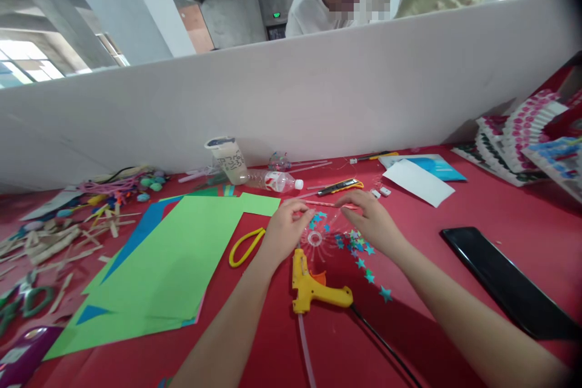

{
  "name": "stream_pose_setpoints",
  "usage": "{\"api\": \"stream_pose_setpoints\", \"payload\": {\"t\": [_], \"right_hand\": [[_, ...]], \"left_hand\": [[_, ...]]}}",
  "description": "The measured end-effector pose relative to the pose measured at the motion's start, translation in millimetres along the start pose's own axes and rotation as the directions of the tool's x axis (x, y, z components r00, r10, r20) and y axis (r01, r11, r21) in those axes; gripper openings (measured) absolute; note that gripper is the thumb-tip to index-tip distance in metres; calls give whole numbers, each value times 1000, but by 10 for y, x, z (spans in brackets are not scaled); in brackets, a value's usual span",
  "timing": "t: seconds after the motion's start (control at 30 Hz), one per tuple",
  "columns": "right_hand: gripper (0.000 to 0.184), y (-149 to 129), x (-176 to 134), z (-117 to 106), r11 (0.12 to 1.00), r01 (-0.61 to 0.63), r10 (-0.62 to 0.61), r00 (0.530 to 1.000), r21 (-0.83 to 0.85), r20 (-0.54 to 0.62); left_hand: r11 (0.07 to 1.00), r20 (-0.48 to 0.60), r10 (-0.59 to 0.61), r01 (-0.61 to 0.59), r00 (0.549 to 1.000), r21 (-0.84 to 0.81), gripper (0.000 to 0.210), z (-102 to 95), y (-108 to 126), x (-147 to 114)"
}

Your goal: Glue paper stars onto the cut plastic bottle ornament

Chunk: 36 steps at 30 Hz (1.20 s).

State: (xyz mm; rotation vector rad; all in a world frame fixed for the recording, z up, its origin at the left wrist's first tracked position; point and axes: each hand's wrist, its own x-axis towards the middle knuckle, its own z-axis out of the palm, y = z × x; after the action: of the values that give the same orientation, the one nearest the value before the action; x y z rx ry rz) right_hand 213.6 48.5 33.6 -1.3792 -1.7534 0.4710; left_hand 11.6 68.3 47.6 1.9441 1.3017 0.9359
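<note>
A yellow glue gun (313,288) and blue stars (361,263) lie beside clear plastic (314,239).

A clear plastic piece (314,232) sits on the red table (282,339), a pale ring at its middle and thin see-through strips splayed around it. Small shiny stars (361,264), mostly blue, lie scattered at its far edge and right side. A yellow glue gun (301,282) lies flat just beside it, nozzle pointing its way.
</note>
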Motion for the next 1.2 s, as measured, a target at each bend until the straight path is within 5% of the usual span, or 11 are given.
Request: {"api": "stream_pose_setpoints", "payload": {"t": [0.13,0.5,1.0,1.2], "right_hand": [[8,-35,23,-125,1000,-2,1,997,16,83],[11,-289,-110,-90,907,346,-303,932,-238,198],[10,-231,-135,6,834,415,-352,908,-364,228],[10,-245,-100,-75,865,409,-372,911,-291,176]], "left_hand": [[1000,-1,3,-3,1000,0,18,-47,23,6],[1000,-49,-5,5,999,0,14,-152,137,-8],[1000,-23,4,-4,1000,10,13,-164,128,-5],[1000,17,19,-20,1000,20,6,-209,170,-19]]}}
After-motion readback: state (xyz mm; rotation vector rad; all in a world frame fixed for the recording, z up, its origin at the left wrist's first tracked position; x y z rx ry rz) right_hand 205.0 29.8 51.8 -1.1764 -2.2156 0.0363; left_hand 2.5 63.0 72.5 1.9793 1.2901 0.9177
